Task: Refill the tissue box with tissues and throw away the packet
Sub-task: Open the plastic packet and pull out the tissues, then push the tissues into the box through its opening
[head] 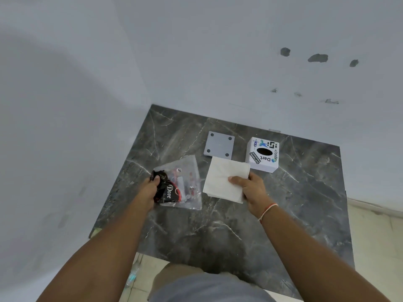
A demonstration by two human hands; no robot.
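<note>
A stack of white tissues (222, 177) is held just above the dark marble table (305, 192), pinched at its right edge by my right hand (250, 188). To its left lies a clear plastic packet (183, 182) with a black and red printed end; my left hand (150, 188) grips that end. The white tissue box (262, 154) with stickers and a dark oval hole on top stands behind the tissues at the right. Its grey base plate (219, 145), with black feet at the corners, lies flat beside it.
White walls close the table in at the left and back, forming a corner. The table's front edge is near my body, with pale floor tiles (370, 236) to the right and below.
</note>
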